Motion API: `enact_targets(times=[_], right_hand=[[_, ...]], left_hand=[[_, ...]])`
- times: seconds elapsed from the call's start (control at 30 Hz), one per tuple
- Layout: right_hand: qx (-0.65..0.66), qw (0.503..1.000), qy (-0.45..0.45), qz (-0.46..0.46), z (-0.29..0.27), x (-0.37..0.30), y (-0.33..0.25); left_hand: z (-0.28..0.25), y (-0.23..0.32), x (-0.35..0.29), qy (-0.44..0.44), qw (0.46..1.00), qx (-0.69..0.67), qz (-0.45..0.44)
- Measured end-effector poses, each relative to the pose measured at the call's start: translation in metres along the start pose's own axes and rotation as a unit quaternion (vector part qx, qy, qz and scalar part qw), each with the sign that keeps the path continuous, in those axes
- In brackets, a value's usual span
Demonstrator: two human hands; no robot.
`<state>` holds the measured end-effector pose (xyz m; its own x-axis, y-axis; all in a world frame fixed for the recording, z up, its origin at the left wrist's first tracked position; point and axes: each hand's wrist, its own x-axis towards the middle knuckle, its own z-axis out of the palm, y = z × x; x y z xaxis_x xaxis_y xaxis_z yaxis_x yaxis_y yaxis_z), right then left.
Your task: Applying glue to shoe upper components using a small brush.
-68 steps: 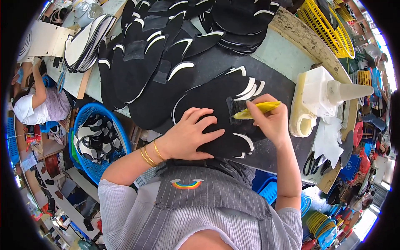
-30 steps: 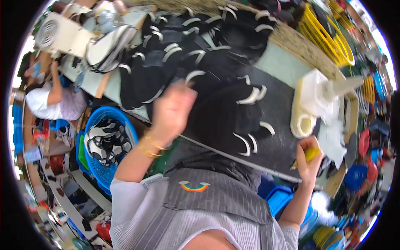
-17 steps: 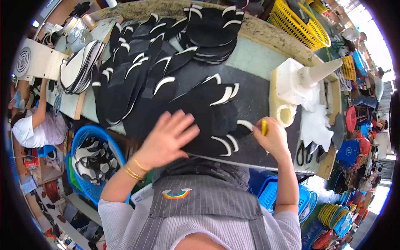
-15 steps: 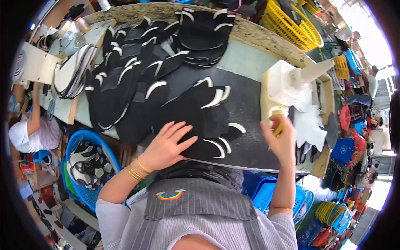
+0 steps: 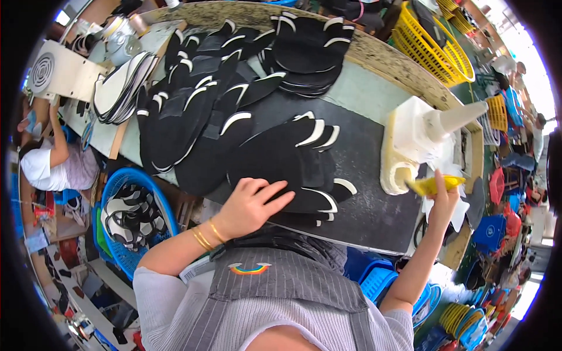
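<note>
Going left to right: a spread of loose black pieces (image 5: 175, 131) lies past my left hand (image 5: 249, 206), which is palm down, fingers a bit apart, resting on the near left part of the black piece (image 5: 266, 164) in front of me. That piece tops a small overlapping pile on the dark mat (image 5: 374, 216). Looks light, thin and floppy to me, probably not slippery, so I'd go with flat fingers on the wide plain part over pinching the white-edged tabs (image 5: 311, 133). Next is the white container (image 5: 408, 126), likely the heaviest thing here if it's full. My right hand (image 5: 443, 206) is closed round the yellow tool (image 5: 438, 185), its tip beside the container's opening; can't tell if they touch. Tool seems light and stiffish; I'd hold the yellow end, since the tip may be sticky.
</note>
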<state>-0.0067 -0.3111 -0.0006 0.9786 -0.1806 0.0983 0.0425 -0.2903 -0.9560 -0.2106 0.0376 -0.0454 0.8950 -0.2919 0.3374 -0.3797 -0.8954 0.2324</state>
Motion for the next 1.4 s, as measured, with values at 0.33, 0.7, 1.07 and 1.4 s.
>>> enact_targets(times=[0.33, 0.7, 1.07, 1.4], right_hand=[[0.123, 0.943, -0.308, 0.015, 0.171, -0.078, -0.036], [-0.021, 0.92, -0.388, -0.049, 0.2, -0.058, -0.035], [-0.048, 0.88, -0.471, -0.042, 0.161, -0.078, -0.034], [-0.014, 0.905, -0.425, -0.026, 0.184, -0.037, -0.022]], left_hand=[[-0.006, -0.014, 0.012, -0.103, 0.989, -0.107, 0.003], [-0.003, -0.021, 0.009, -0.11, 0.98, -0.163, -0.003], [-0.005, -0.024, 0.009, -0.099, 0.981, -0.168, 0.005], [-0.002, -0.021, 0.006, -0.089, 0.978, -0.187, -0.003]])
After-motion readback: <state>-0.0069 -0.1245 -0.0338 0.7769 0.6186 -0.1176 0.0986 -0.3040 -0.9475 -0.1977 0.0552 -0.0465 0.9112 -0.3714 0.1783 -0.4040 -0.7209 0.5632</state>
